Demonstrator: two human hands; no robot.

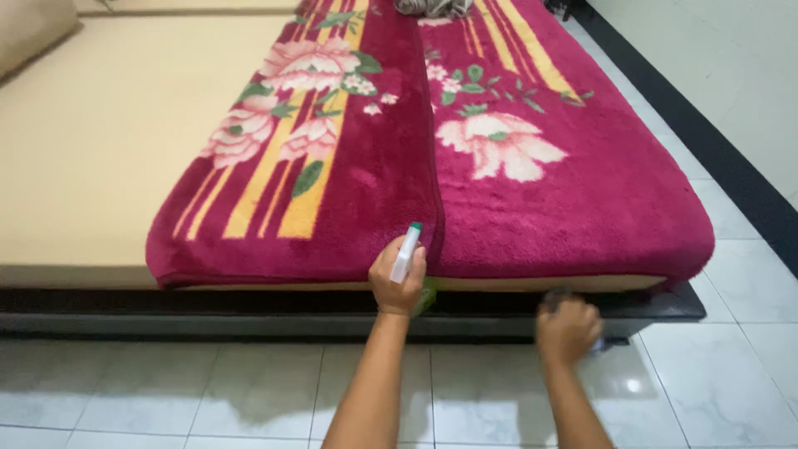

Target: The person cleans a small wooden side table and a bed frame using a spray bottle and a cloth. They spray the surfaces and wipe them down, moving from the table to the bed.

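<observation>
My left hand (396,283) grips a spray bottle (406,251) with a white neck and green tip, held against the front edge of the bed. My right hand (568,330) is closed on a small grey cloth (555,296) and presses it on the dark bed frame (249,303) under the mattress edge; it looks blurred. A crimson blanket (499,199) with pink flowers and yellow stripes lies folded over the right half of the tan mattress (91,150).
White glossy floor tiles (208,391) run in front of the bed. A dark skirting strip (731,158) and pale wall stand on the right. A tan pillow (29,29) sits at the top left, a grey bundle of cloth (432,7) at the far end.
</observation>
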